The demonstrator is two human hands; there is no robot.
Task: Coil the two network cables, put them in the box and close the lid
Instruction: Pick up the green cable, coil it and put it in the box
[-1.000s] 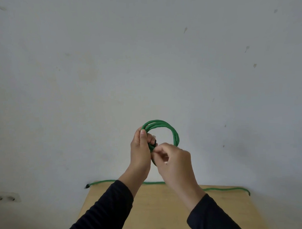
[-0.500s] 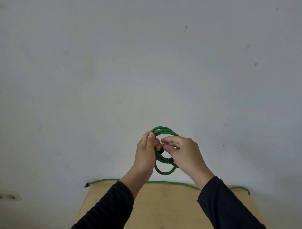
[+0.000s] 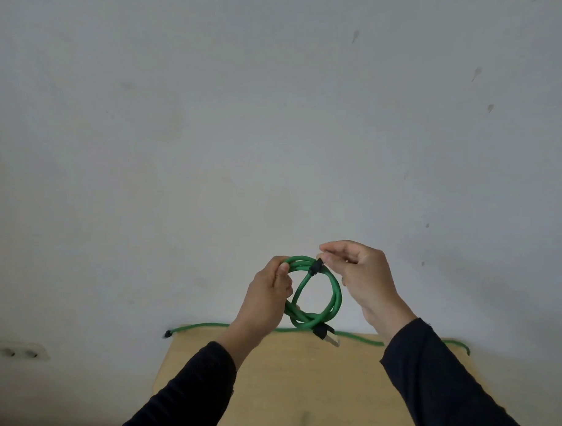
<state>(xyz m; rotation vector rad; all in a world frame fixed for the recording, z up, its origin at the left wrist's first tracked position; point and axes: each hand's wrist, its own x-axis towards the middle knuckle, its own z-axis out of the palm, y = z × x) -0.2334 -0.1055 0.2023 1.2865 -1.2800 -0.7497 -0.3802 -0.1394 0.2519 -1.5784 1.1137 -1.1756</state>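
Both hands [image 3: 269, 293] [image 3: 361, 273] hold one coiled cable [image 3: 335, 293]; another [image 3: 357, 337] lies uncoiled.

A pale grey wall [image 3: 270, 117] with some small dark marks fills the view. Below it stands a light wooden surface [image 3: 311, 387]. A wall socket [image 3: 20, 352] sits low left.

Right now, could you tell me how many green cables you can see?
2. One cable is coiled, held up by the left hand and right hand; the other lies uncoiled along the table's far edge.
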